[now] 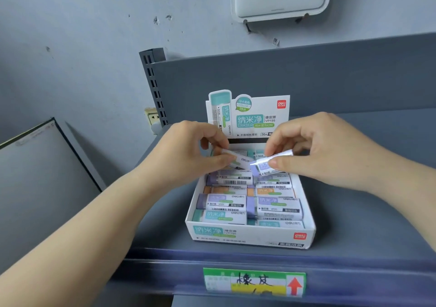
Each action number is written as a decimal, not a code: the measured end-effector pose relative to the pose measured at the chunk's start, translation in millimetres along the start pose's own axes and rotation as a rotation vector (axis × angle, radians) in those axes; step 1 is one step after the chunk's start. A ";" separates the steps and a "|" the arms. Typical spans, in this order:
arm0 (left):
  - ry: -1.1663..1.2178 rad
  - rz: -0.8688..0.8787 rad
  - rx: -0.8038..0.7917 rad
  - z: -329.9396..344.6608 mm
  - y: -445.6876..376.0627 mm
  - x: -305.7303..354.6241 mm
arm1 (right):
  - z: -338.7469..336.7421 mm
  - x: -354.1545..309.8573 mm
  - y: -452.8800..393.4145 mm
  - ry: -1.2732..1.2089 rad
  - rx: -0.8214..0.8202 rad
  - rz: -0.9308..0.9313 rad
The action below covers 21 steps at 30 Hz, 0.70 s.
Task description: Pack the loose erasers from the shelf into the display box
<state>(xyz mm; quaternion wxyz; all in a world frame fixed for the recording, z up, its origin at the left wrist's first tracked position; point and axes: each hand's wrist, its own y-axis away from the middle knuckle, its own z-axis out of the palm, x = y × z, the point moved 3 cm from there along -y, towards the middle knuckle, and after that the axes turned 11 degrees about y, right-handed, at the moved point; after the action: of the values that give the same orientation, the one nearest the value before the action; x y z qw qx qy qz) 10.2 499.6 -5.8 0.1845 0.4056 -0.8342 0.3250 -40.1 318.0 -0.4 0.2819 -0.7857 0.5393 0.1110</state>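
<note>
1. Above the far half of the display box (pixel 250 236), which sits on the grey shelf (pixel 354 212), both hands hover with one eraser each
2. Left hand (pixel 188 153) pinches a white-sleeved eraser (pixel 238 160) between thumb and fingers; its long axis runs left to right across the box, tilted slightly down toward the right
3. Right hand (pixel 313 151) pinches a second eraser (pixel 266 165), purple end toward the box's middle, also lying roughly crosswise
4. Inner ends of the two erasers nearly meet over the box's centre line; I cannot tell whether they touch
5. Below them the packed erasers (pixel 250 203) lie in two columns, long axes crosswise, so each held piece already matches that direction
6. Judging from this, each hand need only lower its eraser straight down into its own column at the far end, beneath the upright header card (pixel 259 113); neither hand is clearly nearer
</note>
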 end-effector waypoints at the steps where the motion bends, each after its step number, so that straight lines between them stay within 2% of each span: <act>1: -0.019 0.011 -0.012 -0.8 -0.8 -1.8 | 0.6 -0.3 -0.4 0.013 0.000 -0.003; 16: 0.047 0.047 -0.172 1.0 -4.5 -18.1 | 4.3 4.5 -6.7 -0.043 -0.029 0.017; 21: 0.113 0.043 -0.163 -4.1 -2.5 -18.1 | 7.9 2.0 -7.1 -0.006 -0.048 0.021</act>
<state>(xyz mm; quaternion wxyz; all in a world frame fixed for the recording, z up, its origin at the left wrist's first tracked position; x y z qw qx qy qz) 23.3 511.4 -12.2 0.2565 0.3525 -0.8546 0.2821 -31.8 322.6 -5.5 0.2635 -0.7862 0.5439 0.1289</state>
